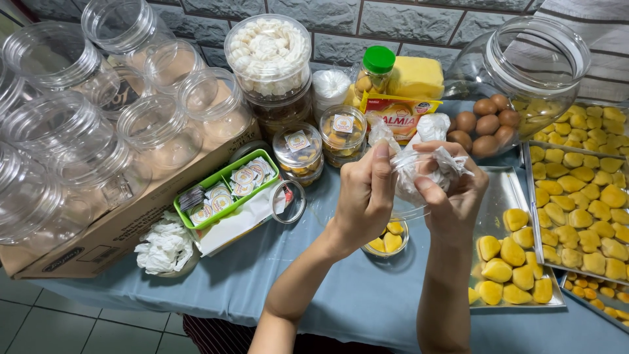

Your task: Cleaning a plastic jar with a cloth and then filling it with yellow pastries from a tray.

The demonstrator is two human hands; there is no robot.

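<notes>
Head view, items on a blue tablecloth (pixel 341 295). Left hand (pixel 364 196) and right hand (pixel 452 196): both raised above the table, fingers pinched together on a thin, crinkled, clear plastic sheet (pixel 419 167) held between them; left thumb up, right fingers curled into the film. Directly below the hands: small round clear plastic tub (pixel 388 240), lid off, holding a few glossy yellow pastries. Right of it: flat metal tray (pixel 508 196), shiny, with a cluster of the same golden, rounded pastries (pixel 514 275); a second, fuller tray (pixel 576 210) lies just beside it. Left: green plastic basket (pixel 226 190), rectangular, filled with small round white-and-gold stickers. Beside it: loose round clear lid (pixel 288 201). Behind: two lidded clear tubs (pixel 298 151), each with a square label on top. Far left: brown cardboard box (pixel 118 229) bearing empty clear jars (pixel 98 124). Rear: yellow rectangular packet (pixel 396 111), brown eggs (pixel 485 121), green-capped jar (pixel 377 69).
</notes>
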